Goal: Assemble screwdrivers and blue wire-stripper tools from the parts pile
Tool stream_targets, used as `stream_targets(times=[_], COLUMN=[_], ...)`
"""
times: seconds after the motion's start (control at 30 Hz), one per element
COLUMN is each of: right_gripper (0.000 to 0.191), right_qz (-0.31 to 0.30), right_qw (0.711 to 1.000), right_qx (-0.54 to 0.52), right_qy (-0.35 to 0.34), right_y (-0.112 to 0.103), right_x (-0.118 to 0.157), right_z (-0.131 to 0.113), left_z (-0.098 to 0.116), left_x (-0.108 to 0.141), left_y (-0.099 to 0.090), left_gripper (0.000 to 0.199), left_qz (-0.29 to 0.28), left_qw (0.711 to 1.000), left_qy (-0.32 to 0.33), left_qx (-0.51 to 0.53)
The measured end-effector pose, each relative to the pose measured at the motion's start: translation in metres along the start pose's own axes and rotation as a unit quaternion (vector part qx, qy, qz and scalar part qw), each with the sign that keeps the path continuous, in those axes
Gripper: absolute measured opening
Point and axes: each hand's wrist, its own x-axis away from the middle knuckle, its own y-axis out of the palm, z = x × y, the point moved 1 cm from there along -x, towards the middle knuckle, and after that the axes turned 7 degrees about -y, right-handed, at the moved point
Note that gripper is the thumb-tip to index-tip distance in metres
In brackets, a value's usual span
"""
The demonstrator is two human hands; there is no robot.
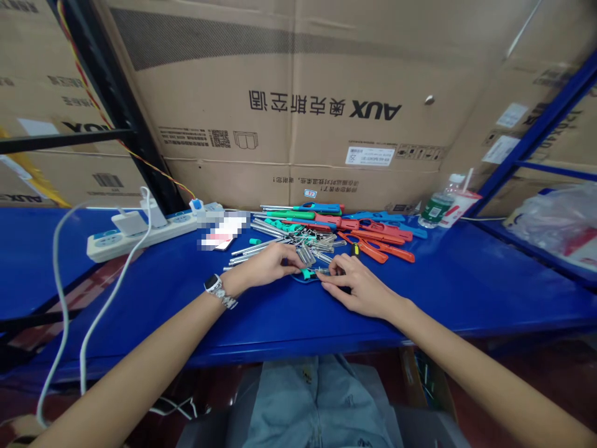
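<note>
Centrally, small green part [306, 274] between both hands [270, 264] [360, 287], fingertips pinching it, near lighter pieces [305, 254].

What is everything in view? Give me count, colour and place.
Table: one, blue, centre
Cardboard: several panels, brown, behind table
Frame: one, black, left
Rack: one, blue, right
Power strip: one, white, table's left
Cords: several, white, left
Blurred item: one, mostly white, beside power strip
Handles: many, red, orange, blue, green, table's back
Metal tubes: many, silver, central pile
Green piece: one, front of pile
Bottle: one, clear, green label, back right
Cup: one, red and white, beside bottle
Clothing: blue-grey, bottom centre
Watch: one, silver, left wrist
Left grip: one, bare, at green piece
Right grip: one, bare, right of green piece
</note>
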Motion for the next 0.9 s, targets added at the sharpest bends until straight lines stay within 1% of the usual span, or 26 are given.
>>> stream_targets(times=[0.13,0.2,0.27,0.33,0.4,0.47,0.53,0.6,0.7,0.8,0.9], right_gripper=[0.024,0.022,0.018,0.016,0.013,0.009,0.006,0.004,0.014,0.011,0.007], right_qz=[-0.006,-0.020,-0.018,-0.025,-0.027,-0.015,-0.001,0.006,0.011,-0.006,-0.015], right_qw=[0.999,0.997,0.995,0.993,0.991,0.989,0.989,0.990,0.993,0.994,0.991], right_qx=[0.018,0.037,0.054,0.044,0.026,0.013,0.006,0.002,0.005,0.030,0.051], right_qy=[0.041,0.061,0.080,0.103,0.131,0.149,0.148,0.141,0.119,0.105,0.122], right_y=[-0.002,-0.002,0.000,0.004,0.010,0.016,0.019,0.021,0.021,0.021,0.022], right_x=[-0.010,-0.021,-0.034,-0.045,-0.051,-0.053,-0.052,-0.050,-0.049,-0.050,-0.052], right_z=[-0.008,-0.014,-0.018,-0.019,-0.018,-0.016,-0.015,-0.014,-0.015,-0.018,-0.021], left_z=[-0.004,-0.004,-0.002,0.001,0.004,0.007,0.007,0.006,0.001,0.000,0.003], left_x=[0.000,0.000,0.000,0.002,0.006,0.013,0.019,0.024,0.024,0.023,0.023], left_y=[0.001,0.002,0.002,0.002,-0.001,-0.004,-0.006,-0.006,-0.002,0.001,0.001], left_gripper=[0.014,0.015,0.015,0.013,0.013,0.016,0.016,0.014,0.013,0.015,0.016], left_qz=[-0.004,-0.004,-0.003,0.000,0.016,0.039,0.041,0.024,0.007,0.004,0.006], left_qw=[0.999,0.999,0.999,0.998,0.996,0.993,0.989,0.986,0.982,0.982,0.981], left_qy=[0.005,0.010,0.016,0.022,0.024,0.025,0.036,0.057,0.083,0.086,0.080], left_qx=[-0.034,-0.040,-0.044,-0.056,-0.080,-0.109,-0.134,-0.153,-0.167,-0.171,-0.176])
